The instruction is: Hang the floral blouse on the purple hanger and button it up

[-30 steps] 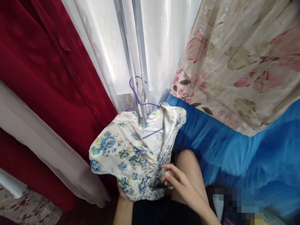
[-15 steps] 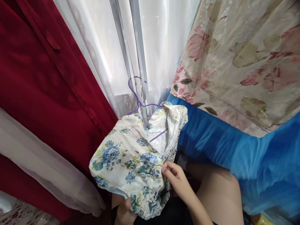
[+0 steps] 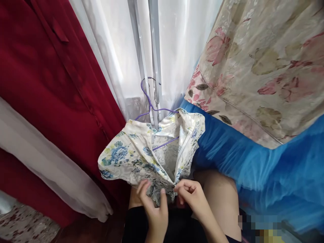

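Observation:
A white garment (image 3: 136, 148) with blue flowers hangs on a purple wire hanger (image 3: 150, 101) in front of me. Its V-shaped opening spreads wide, and part of the hanger shows through it. At the bottom of this opening, my right hand (image 3: 189, 194) is closed in a pinch on the zipper (image 3: 174, 184); the fingers partly cover it. My left hand (image 3: 154, 206) is open, thumb and fingers apart, beside the crumpled lower fabric. Whether its fingertips touch the cloth is hard to tell. The garment's lower part is bunched and partly hidden behind both hands.
Grey metal bars (image 3: 154, 50) stand behind the hanger, before a white curtain (image 3: 111, 50). Red cloth (image 3: 68, 84) hangs at the left with a pale strip across it. A floral cloth (image 3: 253, 67) and blue tulle (image 3: 253, 162) fill the right. My knee lies below.
The garment's front opening has widened and reaches lower, with my right hand moved slightly down along it. My left hand has risen from the lower edge, its fingers now spread.

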### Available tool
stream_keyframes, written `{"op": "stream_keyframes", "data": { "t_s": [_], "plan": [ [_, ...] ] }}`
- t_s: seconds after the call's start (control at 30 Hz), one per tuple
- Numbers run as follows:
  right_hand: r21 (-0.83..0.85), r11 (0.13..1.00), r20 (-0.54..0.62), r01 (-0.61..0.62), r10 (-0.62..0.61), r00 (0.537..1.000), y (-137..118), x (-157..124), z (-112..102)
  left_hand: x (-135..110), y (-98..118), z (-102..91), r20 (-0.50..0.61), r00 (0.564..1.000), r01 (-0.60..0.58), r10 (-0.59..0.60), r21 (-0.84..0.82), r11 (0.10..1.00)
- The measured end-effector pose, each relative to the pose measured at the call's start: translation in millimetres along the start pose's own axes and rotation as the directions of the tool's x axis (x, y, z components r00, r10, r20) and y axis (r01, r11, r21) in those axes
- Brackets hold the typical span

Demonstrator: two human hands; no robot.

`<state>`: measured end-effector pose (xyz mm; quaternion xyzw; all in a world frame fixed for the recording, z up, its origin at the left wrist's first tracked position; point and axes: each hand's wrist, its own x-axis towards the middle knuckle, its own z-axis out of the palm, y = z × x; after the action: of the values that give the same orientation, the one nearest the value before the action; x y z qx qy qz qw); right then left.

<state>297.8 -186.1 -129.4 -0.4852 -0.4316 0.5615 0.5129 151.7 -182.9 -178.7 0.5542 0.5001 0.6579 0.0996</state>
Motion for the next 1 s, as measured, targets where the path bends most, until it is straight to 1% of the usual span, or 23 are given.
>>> {"op": "stream_keyframes", "data": {
  "t_s": [0.03,0.1,0.13,0.2,0.27,0.33,0.4,0.47,0.5,0.6,0.67,0.77,0.83,0.87,0.93,1.0],
  "plan": [
    [0.011,1.0,0.016,-0.012,0.012,1.0,-1.5,-0.6,4.1,-5.5,5.6,3.4,0.085,0.996,-0.009,0.008,0.007,1.0],
    [0.028,0.999,0.046,-0.03,0.029,0.999,-5.6,-2.4,12.2,-10.0,10.9,7.8,0.251,0.968,0.019,-0.013,-0.021,1.0],
    [0.033,0.999,0.06,-0.034,0.032,0.998,-8.1,-3.4,16.0,-9.7,10.9,8.3,0.312,0.95,0.048,-0.03,-0.048,0.998],
    [0.041,0.999,0.069,-0.028,0.025,0.997,-14.2,-5.1,23.4,-6.5,7.8,6.0,0.364,0.929,0.111,-0.066,-0.106,0.988],
    [0.045,0.999,0.083,-0.015,0.012,0.996,-21.6,-5.2,30.6,-3.9,3.2,0.8,0.373,0.922,0.17,-0.107,-0.141,0.975],
    [0.044,0.999,0.117,-0.003,-0.002,0.993,-29.1,-3.6,38.1,-4.5,-1.2,-5.2,0.354,0.92,0.237,-0.166,-0.165,0.957],
    [0.03,1.0,0.166,0.001,-0.006,0.986,-34.0,-1.1,45.8,-7.1,-4.8,-10.3,0.296,0.928,0.291,-0.227,-0.194,0.937],
    [0.013,1.0,0.202,-0.004,0.002,0.979,-33.5,1.0,53.3,-7.8,-6.8,-14.3,0.231,0.938,0.307,-0.257,-0.213,0.928],
    [0.006,1.0,0.211,-0.014,0.012,0.977,-31.1,1.6,56.6,-6.3,-6.9,-16.1,0.22,0.939,0.309,-0.263,-0.211,0.927],
    [0.021,0.999,0.207,-0.049,0.044,0.977,-18.0,1.4,63.7,4.2,-3.3,-21.4,0.267,0.928,0.308,-0.258,-0.168,0.936],
    [0.049,0.997,0.195,-0.062,0.051,0.979,-9.8,0.8,65.5,11.5,-0.3,-24.6,0.3,0.927,0.279,-0.225,-0.151,0.948],
    [0.097,0.994,0.166,-0.055,0.038,0.985,-8.9,3.1,64.1,13.7,-0.4,-25.8,0.346,0.921,0.243,-0.178,-0.154,0.958],
    [0.124,0.992,0.107,-0.025,0.012,0.994,-20.4,8.7,61.4,10.0,-3.9,-22.7,0.402,0.901,0.246,-0.165,-0.16,0.956],
    [0.125,0.992,0.068,0.001,-0.01,0.998,-30.3,12.9,59.7,7.8,-5.8,-20.3,0.43,0.889,0.248,-0.157,-0.165,0.955],
    [0.103,0.992,0.013,0.07,-0.071,0.997,-57.3,24.5,56.0,5.5,-8.3,-15.2,0.465,0.876,0.235,-0.13,-0.174,0.956],
    [0.068,0.986,0.02,0.15,-0.151,0.988,-90.4,40.2,52.6,7.2,-8.2,-12.0,0.481,0.871,0.198,-0.097,-0.163,0.967]
  ]
}}
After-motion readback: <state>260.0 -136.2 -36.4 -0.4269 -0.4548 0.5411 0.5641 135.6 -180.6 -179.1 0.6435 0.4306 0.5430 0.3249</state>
